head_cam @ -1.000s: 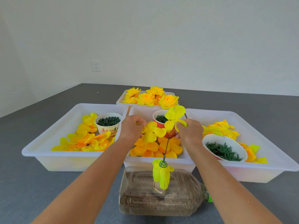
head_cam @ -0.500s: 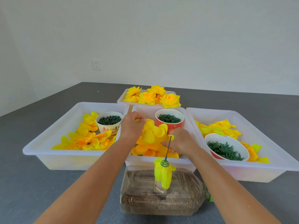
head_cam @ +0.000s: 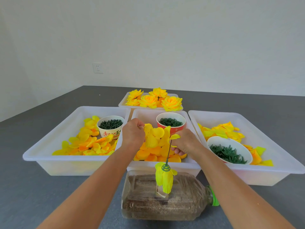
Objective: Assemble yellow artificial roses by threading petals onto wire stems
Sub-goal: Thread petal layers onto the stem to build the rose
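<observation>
The right hand (head_cam: 185,142) pinches a yellow petal (head_cam: 174,137) at the tip of the wire (head_cam: 168,152), threading it on. The left hand (head_cam: 132,135) grips a petal cluster (head_cam: 153,136), apparently next. Pushing down toward the bud (head_cam: 165,178) follows.
</observation>
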Demonstrator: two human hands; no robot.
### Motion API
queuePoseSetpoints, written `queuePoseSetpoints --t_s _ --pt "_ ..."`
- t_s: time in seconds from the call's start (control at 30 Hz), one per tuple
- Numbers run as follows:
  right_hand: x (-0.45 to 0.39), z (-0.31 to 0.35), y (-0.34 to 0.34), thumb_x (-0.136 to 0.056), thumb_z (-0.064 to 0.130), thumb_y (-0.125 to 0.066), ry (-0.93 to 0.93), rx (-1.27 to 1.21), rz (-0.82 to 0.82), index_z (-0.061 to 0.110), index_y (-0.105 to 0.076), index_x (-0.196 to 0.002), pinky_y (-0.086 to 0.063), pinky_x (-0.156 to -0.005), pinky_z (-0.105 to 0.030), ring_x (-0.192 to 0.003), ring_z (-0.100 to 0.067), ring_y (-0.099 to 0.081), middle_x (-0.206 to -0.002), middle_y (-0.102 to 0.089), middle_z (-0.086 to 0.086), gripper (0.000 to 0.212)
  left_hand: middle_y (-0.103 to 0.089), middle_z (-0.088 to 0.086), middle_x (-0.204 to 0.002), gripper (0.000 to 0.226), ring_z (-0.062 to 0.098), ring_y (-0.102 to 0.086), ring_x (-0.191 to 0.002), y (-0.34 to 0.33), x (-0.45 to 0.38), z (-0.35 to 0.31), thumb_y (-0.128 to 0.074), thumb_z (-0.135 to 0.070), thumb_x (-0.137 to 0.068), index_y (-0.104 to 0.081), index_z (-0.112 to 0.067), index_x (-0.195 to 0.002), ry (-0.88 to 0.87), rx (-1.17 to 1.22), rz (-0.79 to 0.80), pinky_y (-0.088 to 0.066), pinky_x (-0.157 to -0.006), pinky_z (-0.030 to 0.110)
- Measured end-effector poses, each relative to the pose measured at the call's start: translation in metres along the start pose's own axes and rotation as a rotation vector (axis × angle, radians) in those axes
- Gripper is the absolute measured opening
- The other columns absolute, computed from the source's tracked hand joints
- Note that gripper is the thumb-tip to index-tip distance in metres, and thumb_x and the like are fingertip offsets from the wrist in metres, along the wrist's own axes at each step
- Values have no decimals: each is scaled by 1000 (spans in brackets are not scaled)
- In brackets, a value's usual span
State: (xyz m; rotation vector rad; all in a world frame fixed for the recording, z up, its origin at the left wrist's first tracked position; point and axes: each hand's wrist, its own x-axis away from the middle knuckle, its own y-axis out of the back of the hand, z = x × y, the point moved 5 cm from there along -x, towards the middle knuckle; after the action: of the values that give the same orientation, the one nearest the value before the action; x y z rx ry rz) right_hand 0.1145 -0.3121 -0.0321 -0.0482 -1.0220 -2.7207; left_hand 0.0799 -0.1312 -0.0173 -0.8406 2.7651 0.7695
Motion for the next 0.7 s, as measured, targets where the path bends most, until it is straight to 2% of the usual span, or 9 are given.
queuePoseSetpoints --t_s 0.1,0.2,0.3,0.37,0.5,0.6,0.7 --pt "-1 -4 -5 -87 9 -59 -32 25 54 -1 -50 -125 -44 -42 -21 -40 -8 -54 -60 -62 -4 41 -47 -12 -74 19 10 -55 -45 1 1 -1 -42 -4 -95 -56 -15 -89 3 -16 2 -37 -37 17" --pt "0 0 -5 -86 12 -62 19 132 74 2 -59 -106 -53 -53 -27 -52 -12 -61 -66 -64 -5 22 -46 -13 -77 15 11 -57 -48 1 2 -2 -46 -7 -95 -57 -16 -90 15 12 13 -43 -42 20" --pt "1 5 -2 -79 19 -69 152 355 8 5 -64 -99 -53 -76 -34 -86 -23 -64 -91 -67 -10 25 -48 -12 -77 12 12 -58 -50 2 3 -2 -49 -8 -93 -57 -17 -91 12 29 23 -51 -53 31" --pt "3 8 0 -77 19 -71 211 399 -41 6 -66 -98 -50 -77 -33 -93 -25 -60 -98 -66 -10 25 -49 -11 -75 11 13 -58 -50 3 3 -2 -51 -7 -92 -57 -16 -91 15 42 18 -53 -57 36" --pt "4 7 6 -79 6 -64 208 318 -115 0 -66 -82 -45 -68 -31 -85 -26 -58 -88 -65 -16 7 -50 -10 -74 12 13 -58 -49 3 3 -2 -52 -7 -91 -58 -17 -91 24 60 14 -54 -59 37" --pt "4 7 7 -77 13 -71 197 297 -112 3 -69 -96 -52 -78 -36 -97 -26 -60 -100 -67 -13 22 -52 -9 -77 12 12 -58 -49 3 3 -2 -53 -7 -91 -57 -18 -90 37 88 23 -53 -58 35" --pt "9 11 5 -73 28 -77 275 426 -192 15 -59 -120 -46 -86 -34 -110 -26 -55 -116 -61 -5 52 -54 -6 -80 11 11 -57 -47 2 3 -2 -53 -7 -91 -58 -16 -92 42 112 47 -48 -49 27"
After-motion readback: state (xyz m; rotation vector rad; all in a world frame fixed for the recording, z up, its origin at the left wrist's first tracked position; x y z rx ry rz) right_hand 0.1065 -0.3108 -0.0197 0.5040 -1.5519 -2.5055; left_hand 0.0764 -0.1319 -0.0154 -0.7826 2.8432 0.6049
